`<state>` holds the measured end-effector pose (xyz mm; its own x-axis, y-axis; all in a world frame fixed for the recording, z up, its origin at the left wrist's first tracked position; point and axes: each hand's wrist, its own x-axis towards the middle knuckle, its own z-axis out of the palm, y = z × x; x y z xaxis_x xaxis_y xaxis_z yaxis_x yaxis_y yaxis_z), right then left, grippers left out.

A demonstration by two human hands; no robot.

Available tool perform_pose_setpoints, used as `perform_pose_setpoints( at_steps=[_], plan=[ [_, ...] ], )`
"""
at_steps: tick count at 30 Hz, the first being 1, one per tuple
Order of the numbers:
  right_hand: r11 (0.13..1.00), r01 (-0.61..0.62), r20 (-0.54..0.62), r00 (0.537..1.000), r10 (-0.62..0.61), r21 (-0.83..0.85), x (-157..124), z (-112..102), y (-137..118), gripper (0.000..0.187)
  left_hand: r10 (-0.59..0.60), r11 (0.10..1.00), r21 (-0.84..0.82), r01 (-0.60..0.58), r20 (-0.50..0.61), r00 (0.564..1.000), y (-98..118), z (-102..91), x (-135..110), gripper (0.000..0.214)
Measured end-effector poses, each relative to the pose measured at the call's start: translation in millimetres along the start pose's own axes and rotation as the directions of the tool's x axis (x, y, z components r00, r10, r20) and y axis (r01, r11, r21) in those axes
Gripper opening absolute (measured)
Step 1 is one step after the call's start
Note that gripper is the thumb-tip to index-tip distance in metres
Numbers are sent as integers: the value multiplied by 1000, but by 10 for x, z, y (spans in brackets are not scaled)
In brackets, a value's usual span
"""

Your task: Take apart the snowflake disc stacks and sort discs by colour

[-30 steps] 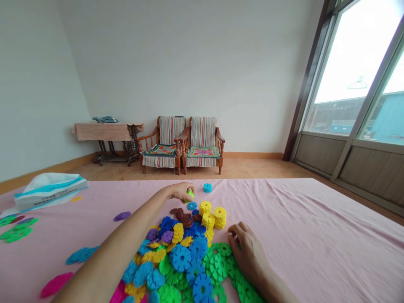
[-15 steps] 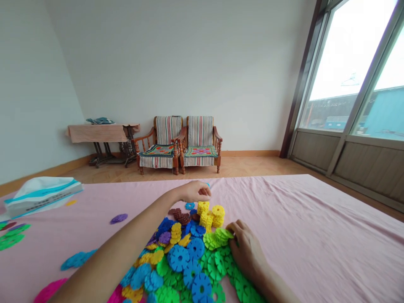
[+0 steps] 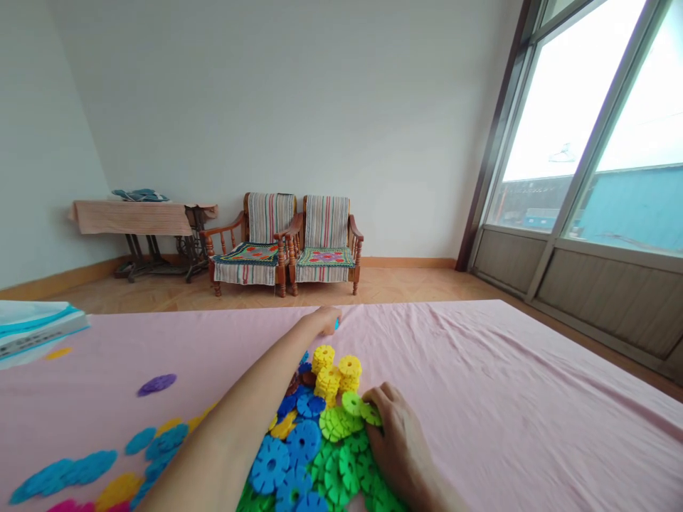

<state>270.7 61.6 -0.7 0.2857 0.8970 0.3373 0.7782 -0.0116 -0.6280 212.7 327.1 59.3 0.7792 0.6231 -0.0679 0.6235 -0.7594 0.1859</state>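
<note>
A heap of toothed plastic discs (image 3: 304,448) in blue, green and yellow lies on the pink cloth (image 3: 506,398) in front of me. My left hand (image 3: 324,320) reaches far over the heap, fingers closed on a small cyan disc (image 3: 336,325) at the far edge. My right hand (image 3: 398,434) rests on the heap's right side, fingers curled onto light green discs (image 3: 346,416). Short stacks of yellow discs (image 3: 334,370) stand between the two hands.
Loose discs lie to the left: a purple one (image 3: 156,384) and cyan ones (image 3: 69,473). A white and teal bag (image 3: 32,331) sits at the far left. Two wooden armchairs (image 3: 282,242) and a side table (image 3: 141,220) stand beyond the cloth. Large windows fill the right.
My left hand has moved from the green disc farther right to the cyan disc and closed on it. My right hand has drawn light green discs together. The view has shifted right.
</note>
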Motion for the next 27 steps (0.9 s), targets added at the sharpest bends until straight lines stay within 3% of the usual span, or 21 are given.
perform_pose_setpoints(
  at_steps=[6,13,17,21,24,27],
  plan=[
    [999,7,9,1000,-7,35,-2,-13,-7,27,-2,999,-35,4,69,998,-93,-34,-105,30],
    [999,33,-4,999,-33,-3,-6,-41,-57,30,141,979,-158,-130,61,988,-247,-470,-637,29],
    [999,41,5,999,-40,-13,-10,-75,-98,33,269,940,-234,-248,63,961,-59,-647,-1125,41],
    [999,47,15,999,-47,-24,-16,-83,-100,33,359,900,-309,-307,128,924,155,-670,-1453,45],
    [998,57,12,998,-57,-30,-21,-78,-89,34,319,904,-321,-281,70,945,140,-630,-1376,37],
    [998,47,10,999,-46,-35,-24,-74,-83,35,201,937,-288,-198,-22,979,28,-527,-1082,27]
  ],
)
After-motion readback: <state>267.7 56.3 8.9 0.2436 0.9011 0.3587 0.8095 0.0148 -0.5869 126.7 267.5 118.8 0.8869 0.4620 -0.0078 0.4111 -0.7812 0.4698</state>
